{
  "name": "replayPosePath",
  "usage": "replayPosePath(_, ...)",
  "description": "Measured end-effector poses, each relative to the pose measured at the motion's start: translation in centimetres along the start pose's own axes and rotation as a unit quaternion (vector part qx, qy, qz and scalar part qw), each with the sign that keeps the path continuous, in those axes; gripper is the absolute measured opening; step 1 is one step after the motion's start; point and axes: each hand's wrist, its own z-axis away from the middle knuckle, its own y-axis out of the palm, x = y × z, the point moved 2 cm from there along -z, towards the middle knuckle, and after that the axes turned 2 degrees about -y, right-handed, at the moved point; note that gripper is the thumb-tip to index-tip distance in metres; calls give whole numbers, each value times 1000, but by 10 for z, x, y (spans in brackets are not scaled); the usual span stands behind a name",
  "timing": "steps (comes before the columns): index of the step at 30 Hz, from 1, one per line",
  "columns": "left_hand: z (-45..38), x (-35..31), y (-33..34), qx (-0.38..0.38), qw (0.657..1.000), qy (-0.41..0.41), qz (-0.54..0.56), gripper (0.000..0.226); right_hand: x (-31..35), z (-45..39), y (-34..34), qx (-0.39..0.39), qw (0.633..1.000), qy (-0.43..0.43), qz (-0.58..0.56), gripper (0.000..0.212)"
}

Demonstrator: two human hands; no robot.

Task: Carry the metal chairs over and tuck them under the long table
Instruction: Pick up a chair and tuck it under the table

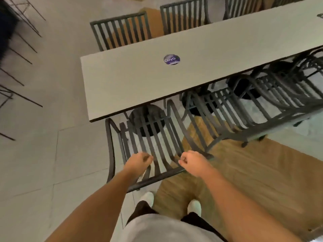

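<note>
Round purple sticker [171, 59] on the long table [192, 67] reads "ClayG", smaller print under it too blurred to read; no other writing legible. Table runs from about 9 o'clock of frame centre out to 2 o'clock, light grey top with a dark edge. Nearest metal chair [148, 145] sits at 6 o'clock of the sticker, dark slatted seat partly under the table's near edge, curved armrests either side, backrest rail toward the person. Left hand [139, 160] is curled into a fist above the chair's slats near the backrest, at about 7 o'clock of the seat; cannot tell whether it actually grips a slat or only hovers closed, nothing visibly pinched. Right hand [192, 161] also curled, knuckles up, just beside the right armrest where it meets the backrest at 5 o'clock of the seat; contact with the metal cannot be confirmed. The two fists are apart, chair back between them. Second metal chair [227, 119] stands at 3 o'clock of the first, tucked under the table, more chairs blurred beyond it toward 2 o'clock. Far-side chairs [122, 32] show their slatted backs at 11 to 12 o'clock behind the table. Dark round table base [148, 119] visible through the near chair's slats. White shoes [148, 198] at 6 o'clock, on the line between grey tile and a wood-tone floor panel [262, 180].
</note>
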Motion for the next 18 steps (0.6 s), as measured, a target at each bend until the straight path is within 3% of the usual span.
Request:
replayPosePath(5, 44, 14, 26, -32, 998, -49, 19, 34, -13, -8, 4, 71, 995, -37, 52, 40)
replayPosePath(10, 61, 39, 44, 9, 997, -77, -16, 68, -11, -23, 24, 141, 977, -74, 142, 63)
replayPosePath(14, 62, 68, 49, 56, 992, -98, -48, 79, -3, -36, 41, 148, 960, -78, 226, 43)
replayPosePath(18, 54, 89, 53, 78, 984, -93, -130, 52, -2, -43, 47, 135, 951, -73, 269, 31)
